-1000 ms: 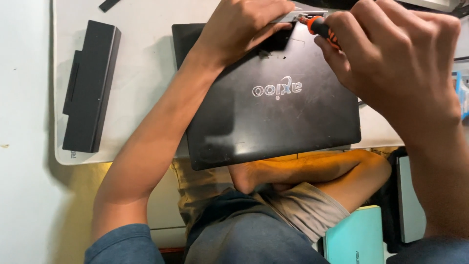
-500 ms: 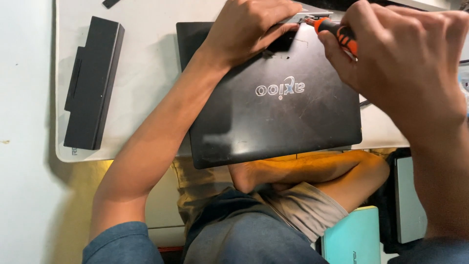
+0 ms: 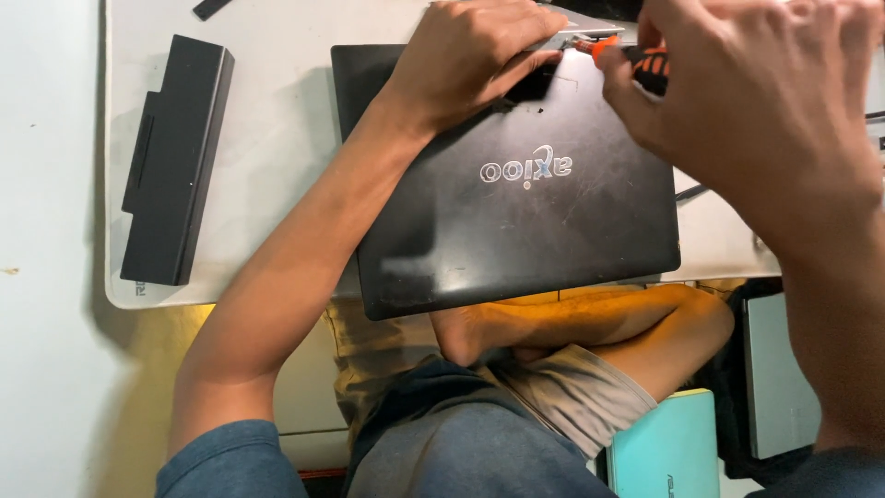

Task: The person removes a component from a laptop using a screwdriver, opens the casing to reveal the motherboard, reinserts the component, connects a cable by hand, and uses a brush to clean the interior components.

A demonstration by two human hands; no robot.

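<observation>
Nearby, a long black battery pack [image 3: 173,161] is lying well apart from the work, on the left side of the white table [image 3: 277,148], and a small dark strip [image 3: 212,8] is poking in at the table's top edge. Below the table, the person's folded legs are showing, with a teal slab [image 3: 666,447] beside the knee and a grey panel [image 3: 779,373] standing at the right. The person's own left forearm is crossing over the laptop's near left corner, and the right hand [image 3: 747,101] is blocking most of the far right corner from sight.

One black laptop [image 3: 516,198] is sitting closed on the table, turned at a slant, its near edge hanging over the table's rim above the legs. Its lid is looking scuffed and dusty, with a pale logo in the middle.

The left hand [image 3: 475,55] is pressing down on the laptop's far edge, fingers curled over the hinge area. The right hand is clenching around one screwdriver [image 3: 618,51] with an orange and black handle, its tip pointing toward the left hand's fingertips. I am counting two hands, one laptop, one battery pack, one screwdriver.
</observation>
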